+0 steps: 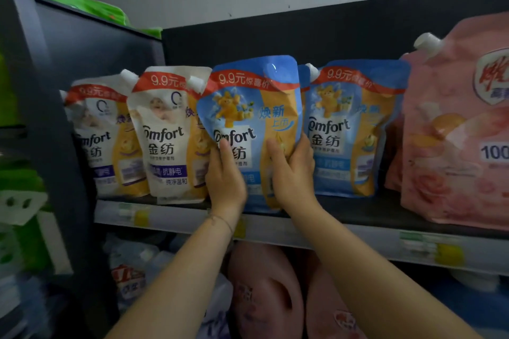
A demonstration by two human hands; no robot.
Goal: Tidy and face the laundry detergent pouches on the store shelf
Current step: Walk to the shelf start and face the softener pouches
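A blue and orange Comfort pouch (248, 107) stands at the front of the shelf (330, 234), tilted slightly left, its label facing me. My left hand (224, 179) grips its lower left side with the thumb across the front. My right hand (292, 170) grips its lower right side, fingers curled round the edge. A second blue pouch (349, 129) stands to its right. Two white Comfort pouches (165, 135) (102, 140) stand to its left, all facing forward.
A large pink pouch (457, 129) fills the shelf's right end. A dark upright panel (55, 90) bounds the left side, with green packs (16, 201) beyond it. Pink and white pouches (264, 294) lie on the shelf below. Price tags (429, 247) line the shelf edge.
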